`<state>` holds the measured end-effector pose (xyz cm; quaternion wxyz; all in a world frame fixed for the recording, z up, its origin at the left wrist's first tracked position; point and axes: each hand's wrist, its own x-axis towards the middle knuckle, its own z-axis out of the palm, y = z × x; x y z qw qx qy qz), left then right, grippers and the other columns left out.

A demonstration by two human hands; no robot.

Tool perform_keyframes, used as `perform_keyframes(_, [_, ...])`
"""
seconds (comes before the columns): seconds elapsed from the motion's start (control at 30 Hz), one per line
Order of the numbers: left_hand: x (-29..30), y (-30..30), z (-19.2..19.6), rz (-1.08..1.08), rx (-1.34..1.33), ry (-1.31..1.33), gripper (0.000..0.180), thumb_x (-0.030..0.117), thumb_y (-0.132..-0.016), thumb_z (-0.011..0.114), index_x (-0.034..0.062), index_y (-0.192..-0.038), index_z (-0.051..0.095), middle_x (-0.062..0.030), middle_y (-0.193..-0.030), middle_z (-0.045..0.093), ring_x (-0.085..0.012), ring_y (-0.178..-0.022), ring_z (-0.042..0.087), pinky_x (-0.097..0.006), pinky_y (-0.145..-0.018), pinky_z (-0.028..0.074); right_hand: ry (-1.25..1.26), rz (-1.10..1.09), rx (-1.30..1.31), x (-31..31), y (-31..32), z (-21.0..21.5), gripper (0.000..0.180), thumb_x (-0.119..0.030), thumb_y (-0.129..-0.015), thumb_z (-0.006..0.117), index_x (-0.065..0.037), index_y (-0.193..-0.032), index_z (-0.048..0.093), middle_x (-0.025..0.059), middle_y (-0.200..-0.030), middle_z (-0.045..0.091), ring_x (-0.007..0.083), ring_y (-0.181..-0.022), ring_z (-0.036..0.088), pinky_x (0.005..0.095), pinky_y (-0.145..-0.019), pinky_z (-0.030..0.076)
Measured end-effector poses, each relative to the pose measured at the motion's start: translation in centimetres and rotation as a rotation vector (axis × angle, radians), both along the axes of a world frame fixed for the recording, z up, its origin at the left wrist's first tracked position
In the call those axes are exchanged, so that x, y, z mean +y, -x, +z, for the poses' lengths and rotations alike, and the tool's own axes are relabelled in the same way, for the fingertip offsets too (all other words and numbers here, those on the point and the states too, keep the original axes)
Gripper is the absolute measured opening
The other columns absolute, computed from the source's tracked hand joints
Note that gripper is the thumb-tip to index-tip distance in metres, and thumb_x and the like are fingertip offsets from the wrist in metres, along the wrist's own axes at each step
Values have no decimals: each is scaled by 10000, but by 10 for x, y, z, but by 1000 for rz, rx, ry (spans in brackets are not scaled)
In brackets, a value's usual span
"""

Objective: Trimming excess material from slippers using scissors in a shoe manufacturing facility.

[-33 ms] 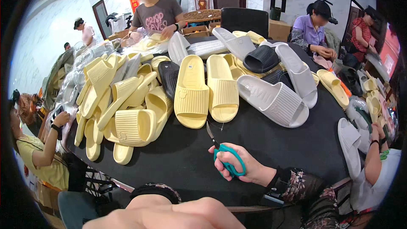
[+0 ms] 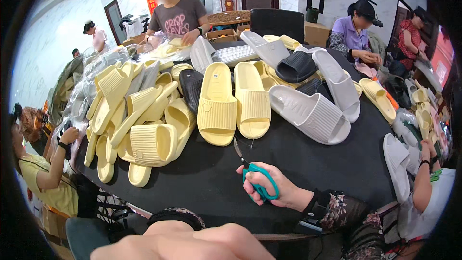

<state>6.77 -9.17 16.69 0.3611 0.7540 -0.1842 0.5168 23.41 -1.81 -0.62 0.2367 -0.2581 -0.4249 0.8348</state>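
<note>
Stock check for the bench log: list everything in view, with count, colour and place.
scissors: one pair, teal handles, in the right hand above the table's near edge
yellow slides: a big heap, too many to count, pale yellow, left and centre
grey slides: several, light grey, centre right
black slides: a few, black, far centre
table: one, black top
other people: about six, around the table
left hand: bottom edge, close to the camera, grip unclear
right hand: closed on the scissors
</note>
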Motion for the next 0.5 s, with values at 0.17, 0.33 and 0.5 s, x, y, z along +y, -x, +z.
perform_keyframes(0.17, [-46, 4, 14, 291, -17, 190, 248, 320, -950, 482, 190, -1074, 652, -38, -840, 547, -135, -804, 510, -285, -694, 442, -7, 24, 42, -5, 3, -2, 320, -224, -906, 555, -15, -1135, 479, 32, -696, 559, 75, -523, 534, 212, -406, 436])
perform_keyframes(0.33, [-32, 25, 14, 319, -103, 268, 173, 201, -927, 447, 82, -931, 572, -93, -938, 604, -231, -929, 572, -398, -843, 448, -57, -57, -8, -3, -6, 2, 320, -204, -902, 526, 10, -1133, 465, 39, -686, 544, 93, -500, 511, 226, -425, 437])
perform_keyframes(0.5, [-5, 14, 0, 615, -287, 352, 312, 295, -957, 371, 40, -1044, 529, -113, -976, 583, -233, -943, 540, -401, -853, 425, -102, -239, 134, 8, -1, 8, 323, -246, -889, 556, -8, -1093, 477, 53, -704, 550, 108, -516, 519, 241, -409, 425])
